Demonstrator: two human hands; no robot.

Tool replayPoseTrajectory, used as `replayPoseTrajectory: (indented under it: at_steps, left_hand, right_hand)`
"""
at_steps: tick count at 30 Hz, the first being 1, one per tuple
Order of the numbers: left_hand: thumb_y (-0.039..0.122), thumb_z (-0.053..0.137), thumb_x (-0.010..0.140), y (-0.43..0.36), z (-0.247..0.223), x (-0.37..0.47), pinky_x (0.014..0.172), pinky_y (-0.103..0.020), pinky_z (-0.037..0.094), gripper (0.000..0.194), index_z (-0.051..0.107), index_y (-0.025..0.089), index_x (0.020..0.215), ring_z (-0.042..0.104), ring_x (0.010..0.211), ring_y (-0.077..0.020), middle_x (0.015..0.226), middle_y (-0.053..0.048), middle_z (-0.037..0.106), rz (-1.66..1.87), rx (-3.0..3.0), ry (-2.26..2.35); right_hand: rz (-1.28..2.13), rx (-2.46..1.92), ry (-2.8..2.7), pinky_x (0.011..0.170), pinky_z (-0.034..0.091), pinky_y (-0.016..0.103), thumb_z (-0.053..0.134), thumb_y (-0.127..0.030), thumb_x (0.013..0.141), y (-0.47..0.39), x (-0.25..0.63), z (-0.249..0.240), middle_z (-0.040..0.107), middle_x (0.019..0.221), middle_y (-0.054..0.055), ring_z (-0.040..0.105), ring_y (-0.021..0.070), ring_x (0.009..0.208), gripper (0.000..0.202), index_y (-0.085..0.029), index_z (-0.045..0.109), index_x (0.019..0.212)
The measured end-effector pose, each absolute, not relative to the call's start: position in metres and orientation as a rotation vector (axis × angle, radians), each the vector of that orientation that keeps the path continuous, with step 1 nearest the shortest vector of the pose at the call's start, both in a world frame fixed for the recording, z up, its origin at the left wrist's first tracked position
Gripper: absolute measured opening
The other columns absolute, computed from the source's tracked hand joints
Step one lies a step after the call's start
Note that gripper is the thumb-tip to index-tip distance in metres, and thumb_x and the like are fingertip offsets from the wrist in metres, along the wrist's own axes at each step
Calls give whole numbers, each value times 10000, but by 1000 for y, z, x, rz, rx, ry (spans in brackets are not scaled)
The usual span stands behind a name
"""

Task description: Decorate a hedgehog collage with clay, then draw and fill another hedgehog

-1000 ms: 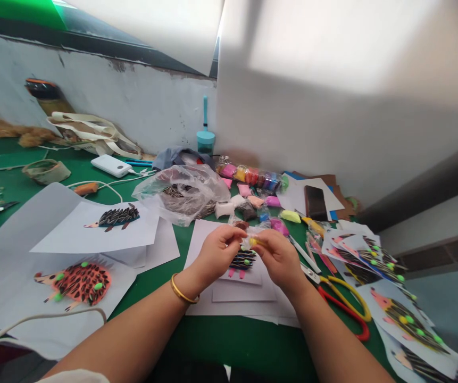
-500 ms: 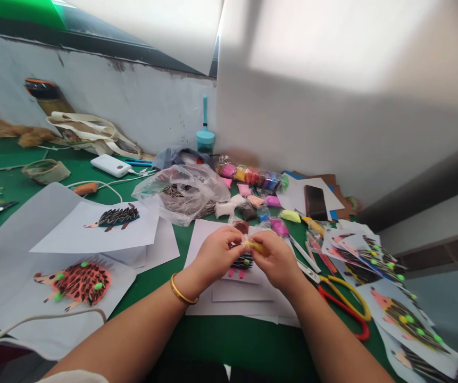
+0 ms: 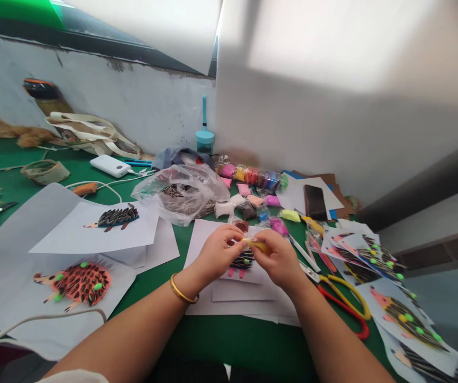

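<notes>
A small packet of yellow modelling clay (image 3: 259, 246) in clear wrap is held between my two hands over the paper. My left hand (image 3: 223, 251), with a gold bangle at the wrist, pinches the wrap end. Around the yellow part, the fingers of my right hand (image 3: 279, 256) are closed. Beneath them lies a hedgehog picture (image 3: 241, 260) with dark seed spines, a green dot and pink feet, partly hidden by my hands. It rests on white sheets of paper (image 3: 241, 292).
Scissors (image 3: 344, 298) with red and yellow handles lie right of my right hand. Clay packets (image 3: 248, 209) and a plastic bag of seeds (image 3: 183, 194) sit behind. Finished hedgehog pictures lie left (image 3: 81, 282) and right (image 3: 408, 319). A phone (image 3: 315, 202) lies at the back right.
My fingers have shifted slightly on the packet, and its yellow part now lies more level between them. Everything else stays in place.
</notes>
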State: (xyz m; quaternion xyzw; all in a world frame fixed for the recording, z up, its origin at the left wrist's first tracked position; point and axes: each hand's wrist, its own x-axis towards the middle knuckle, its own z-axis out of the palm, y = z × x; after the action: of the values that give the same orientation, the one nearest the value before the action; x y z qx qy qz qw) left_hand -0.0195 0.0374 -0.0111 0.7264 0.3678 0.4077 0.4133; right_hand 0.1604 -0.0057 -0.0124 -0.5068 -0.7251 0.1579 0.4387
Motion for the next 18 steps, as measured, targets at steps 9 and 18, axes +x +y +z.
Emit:
replayPoseTrajectory:
  at_steps: [9, 18]
  left_hand:
    - [186, 680, 793, 35, -12, -18, 886, -343, 496, 55, 730, 189, 815, 619, 952, -197, 964, -62, 670, 1006, 1843, 917]
    - [291, 680, 822, 35, -10, -18, 824, -312, 493, 136, 706, 176, 753, 619, 909, -186, 930, -66, 662, 995, 1818, 913]
  right_hand:
    - [445, -1261, -1854, 736, 455, 307, 581, -161, 839, -7, 157, -14, 608, 859, 21, 574, 182, 817, 90, -225, 583, 902]
    - [319, -1260, -1933, 735, 445, 309, 567, -163, 876, -11, 153, -8, 644, 846, 25, 581, 188, 816, 76, -229, 599, 896]
